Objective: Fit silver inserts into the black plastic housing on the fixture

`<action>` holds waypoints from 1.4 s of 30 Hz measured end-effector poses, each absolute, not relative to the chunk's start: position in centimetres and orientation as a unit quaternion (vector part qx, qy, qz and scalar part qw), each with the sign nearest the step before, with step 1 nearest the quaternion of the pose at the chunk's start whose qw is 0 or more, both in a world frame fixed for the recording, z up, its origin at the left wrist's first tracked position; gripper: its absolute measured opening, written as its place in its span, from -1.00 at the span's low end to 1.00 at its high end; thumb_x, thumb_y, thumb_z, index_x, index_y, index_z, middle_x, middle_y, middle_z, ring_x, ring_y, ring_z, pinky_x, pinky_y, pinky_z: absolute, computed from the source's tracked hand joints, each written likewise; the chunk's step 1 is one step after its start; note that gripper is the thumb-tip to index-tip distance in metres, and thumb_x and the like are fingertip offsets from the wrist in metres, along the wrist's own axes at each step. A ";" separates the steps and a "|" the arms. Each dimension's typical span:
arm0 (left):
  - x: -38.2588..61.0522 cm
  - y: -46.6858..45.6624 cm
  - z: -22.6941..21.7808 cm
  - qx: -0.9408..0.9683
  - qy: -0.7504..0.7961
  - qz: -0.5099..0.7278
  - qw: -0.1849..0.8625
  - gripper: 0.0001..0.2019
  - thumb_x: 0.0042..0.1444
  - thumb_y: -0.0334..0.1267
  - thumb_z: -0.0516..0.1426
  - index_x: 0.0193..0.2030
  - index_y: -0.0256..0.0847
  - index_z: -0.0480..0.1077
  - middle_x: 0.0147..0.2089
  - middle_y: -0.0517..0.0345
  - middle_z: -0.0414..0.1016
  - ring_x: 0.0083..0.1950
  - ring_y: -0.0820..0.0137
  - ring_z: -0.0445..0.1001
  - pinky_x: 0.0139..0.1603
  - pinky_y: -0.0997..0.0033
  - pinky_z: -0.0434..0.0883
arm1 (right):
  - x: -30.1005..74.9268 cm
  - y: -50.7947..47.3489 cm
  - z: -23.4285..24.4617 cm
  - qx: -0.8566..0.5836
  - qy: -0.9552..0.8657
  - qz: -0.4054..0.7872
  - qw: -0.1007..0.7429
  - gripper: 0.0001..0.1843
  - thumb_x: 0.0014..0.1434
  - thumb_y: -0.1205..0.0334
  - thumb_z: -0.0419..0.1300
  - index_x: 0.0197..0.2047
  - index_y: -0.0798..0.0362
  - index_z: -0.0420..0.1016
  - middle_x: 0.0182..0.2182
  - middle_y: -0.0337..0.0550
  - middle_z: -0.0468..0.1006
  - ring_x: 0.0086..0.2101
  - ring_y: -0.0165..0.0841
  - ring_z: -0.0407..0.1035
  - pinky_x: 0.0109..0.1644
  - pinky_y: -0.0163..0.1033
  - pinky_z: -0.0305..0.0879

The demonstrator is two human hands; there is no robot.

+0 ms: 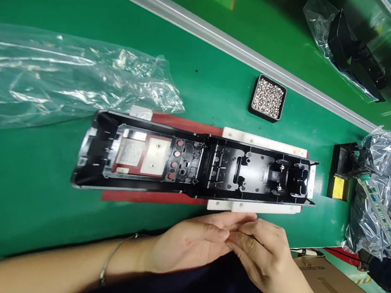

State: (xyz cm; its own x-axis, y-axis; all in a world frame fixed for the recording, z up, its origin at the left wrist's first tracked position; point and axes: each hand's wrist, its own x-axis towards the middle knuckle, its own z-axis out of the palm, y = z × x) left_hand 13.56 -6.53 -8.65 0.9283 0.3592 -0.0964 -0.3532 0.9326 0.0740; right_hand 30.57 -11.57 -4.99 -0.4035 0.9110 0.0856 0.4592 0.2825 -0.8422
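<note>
Two hands meet at the near edge of a long black casing on the green bench.

Far out beyond the left hand (pixel 186 244) lies a loose clear plastic bag (pixel 64 76); it could snag a sleeve or drift over the work if the arm sweeps that way. The left hand is loosely curled, fingertips touching those of the right hand (pixel 263 256), which is also half closed; whether something small is pinched between them cannot be told, and if there is, it could slip into the lap below. Just ahead of both hands the casing (pixel 193 165) lies open side up on a white holder (pixel 255 207) and a red pad (pixel 145 196); a knock could shift it off. Further ahead, a small tray of screws (pixel 267 98) could spill if bumped. Right of the right hand sits a cardboard box (pixel 335 290).
</note>
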 end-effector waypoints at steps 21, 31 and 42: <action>13.4 -6.0 -8.5 0.095 0.065 0.173 0.978 -0.46 0.01 -0.44 0.03 0.20 -0.20 0.29 0.21 0.04 0.34 0.30 0.17 0.19 0.34 0.08 0.01 | 30.8 -7.3 -1.8 -0.429 -0.757 0.406 0.279 -0.83 0.60 0.42 -0.08 -0.06 0.25 0.27 -0.17 -0.06 0.26 -0.19 -0.30 0.24 -0.07 -0.23 0.22; 12.8 -7.0 -10.8 0.120 0.099 0.144 0.977 -0.43 0.02 -0.32 0.13 0.23 -0.21 0.24 0.25 -0.03 0.32 0.33 0.04 0.16 0.37 -0.13 -0.11 | 30.8 -1.5 -3.1 -0.475 -0.786 0.251 0.307 -0.87 0.49 0.49 -0.03 -0.11 0.28 0.31 -0.20 -0.08 0.28 -0.22 -0.35 0.25 -0.11 -0.30 0.18; 12.7 -6.9 -10.6 0.120 0.113 0.138 0.977 -0.47 0.03 -0.30 0.15 0.20 -0.16 0.29 0.23 0.02 0.35 0.33 0.06 0.18 0.37 -0.11 -0.08 | 31.8 -1.4 -4.0 -0.489 -0.777 0.244 0.312 -0.83 0.41 0.52 0.06 -0.10 0.26 0.48 -0.21 -0.06 0.25 -0.21 -0.29 0.20 -0.12 -0.28 0.12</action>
